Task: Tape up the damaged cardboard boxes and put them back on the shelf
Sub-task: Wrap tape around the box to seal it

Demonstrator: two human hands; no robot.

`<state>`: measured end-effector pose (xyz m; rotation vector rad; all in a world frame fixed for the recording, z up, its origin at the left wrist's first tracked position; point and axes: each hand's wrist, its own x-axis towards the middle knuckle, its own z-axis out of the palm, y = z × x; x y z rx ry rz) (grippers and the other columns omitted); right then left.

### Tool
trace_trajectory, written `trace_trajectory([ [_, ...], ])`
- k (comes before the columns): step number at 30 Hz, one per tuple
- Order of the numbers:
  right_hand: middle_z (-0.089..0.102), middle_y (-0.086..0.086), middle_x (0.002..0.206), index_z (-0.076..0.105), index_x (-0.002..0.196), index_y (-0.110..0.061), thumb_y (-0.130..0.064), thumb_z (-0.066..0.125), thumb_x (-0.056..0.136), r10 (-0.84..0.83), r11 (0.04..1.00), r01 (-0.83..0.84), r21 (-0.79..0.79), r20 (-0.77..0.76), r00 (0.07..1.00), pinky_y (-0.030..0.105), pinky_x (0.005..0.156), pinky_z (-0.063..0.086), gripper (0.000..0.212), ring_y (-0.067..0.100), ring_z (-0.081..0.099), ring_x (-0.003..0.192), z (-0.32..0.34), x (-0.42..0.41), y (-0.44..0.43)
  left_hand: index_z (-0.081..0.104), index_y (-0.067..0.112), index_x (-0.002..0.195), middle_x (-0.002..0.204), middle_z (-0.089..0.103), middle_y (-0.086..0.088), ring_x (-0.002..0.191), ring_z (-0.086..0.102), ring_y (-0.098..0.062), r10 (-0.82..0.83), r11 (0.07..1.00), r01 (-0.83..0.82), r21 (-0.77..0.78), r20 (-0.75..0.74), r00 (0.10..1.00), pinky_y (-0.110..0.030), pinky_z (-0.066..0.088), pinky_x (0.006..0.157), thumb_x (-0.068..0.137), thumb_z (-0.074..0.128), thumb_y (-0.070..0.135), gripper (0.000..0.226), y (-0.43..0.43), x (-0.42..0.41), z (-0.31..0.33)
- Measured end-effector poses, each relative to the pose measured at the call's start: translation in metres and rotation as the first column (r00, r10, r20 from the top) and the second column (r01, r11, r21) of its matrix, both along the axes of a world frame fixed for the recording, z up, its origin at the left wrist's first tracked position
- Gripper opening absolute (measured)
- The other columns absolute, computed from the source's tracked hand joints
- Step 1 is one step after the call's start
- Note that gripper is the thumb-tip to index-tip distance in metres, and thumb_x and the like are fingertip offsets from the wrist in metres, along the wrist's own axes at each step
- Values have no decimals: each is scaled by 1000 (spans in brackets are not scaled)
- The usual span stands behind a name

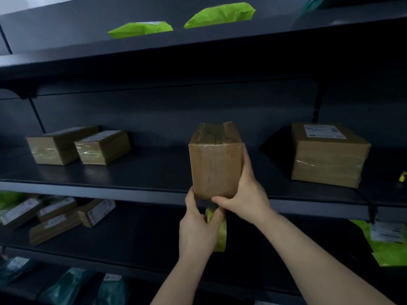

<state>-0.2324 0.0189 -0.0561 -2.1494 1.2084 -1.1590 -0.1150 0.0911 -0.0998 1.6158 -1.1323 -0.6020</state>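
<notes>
A tall brown cardboard box (214, 164) with clear tape across its top stands at the front edge of the dark middle shelf (132, 172). My right hand (244, 192) grips its right side and lower front corner. My left hand (197, 227) touches the box's lower left corner with the thumb while its fingers curl around a yellowish tape roll (220, 234) held just below the shelf edge. The roll is partly hidden by my hand.
Two taped boxes (79, 146) lie at the shelf's left and a larger labelled box (328, 155) at its right. Green mailer bags (220, 14) sit on the top shelf. The lower shelf holds small labelled boxes (55, 216) and green bags (387, 245).
</notes>
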Motion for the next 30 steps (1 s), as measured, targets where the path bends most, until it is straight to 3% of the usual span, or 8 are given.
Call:
trace_trajectory([
  [4,35,-3,150,-31,139,-46,-45,87,59,-92,996,93,5,-95,991,38,96,48,143,22,53,121,-3,1,5,27,50,144,68,68,-3,61,66,-10,-92,996,90,-23,-134,987,-22,52,56,87,71,36,74,3,4,6],
  [7,34,-5,151,-29,142,-45,-55,83,57,-103,993,97,-71,-83,991,40,99,46,140,20,47,128,20,-4,16,45,44,131,82,73,-16,74,71,-23,-115,989,91,-115,-227,967,-32,58,72,86,73,28,56,14,5,32],
  [10,45,-3,140,-24,145,-42,-79,64,58,-169,968,128,-216,-182,969,41,92,48,129,19,49,121,69,-18,35,56,25,125,85,77,-8,83,75,-23,-224,951,137,-279,-311,924,-38,61,79,83,78,26,47,35,2,81],
  [13,57,-2,109,-15,148,-44,-93,35,61,-275,941,178,-289,-340,899,34,73,45,112,20,55,95,116,-33,52,67,12,112,90,78,-6,84,75,-18,-378,884,235,-404,-323,867,-30,58,72,70,76,32,47,53,4,129],
  [17,47,3,138,20,147,-46,-91,13,64,-281,951,186,-248,-437,855,38,87,34,95,24,39,128,134,-37,51,74,4,99,79,76,-6,68,72,-15,-441,867,289,-405,-356,824,-25,55,57,66,72,36,46,49,5,151],
  [22,30,-9,155,62,123,-36,-76,22,86,8,956,-87,-278,-274,962,45,118,8,68,11,17,145,152,-21,12,73,3,95,74,75,-7,63,71,-16,-391,898,237,-370,-426,816,-26,55,53,86,69,25,25,39,5,154],
  [25,56,-9,137,70,116,-31,-73,26,89,144,965,-199,-169,-288,947,36,111,33,66,8,46,130,158,-16,-10,72,1,95,70,74,-6,58,70,-13,-376,903,207,-375,-462,803,-23,54,51,88,68,25,25,33,8,157],
  [30,73,-7,107,76,102,-24,-52,48,90,248,835,-211,-508,5,969,27,97,48,41,-2,60,111,124,-22,-16,73,1,97,73,75,-6,61,71,-13,-383,890,203,-409,-425,821,-21,53,52,89,68,23,24,27,0,153],
])
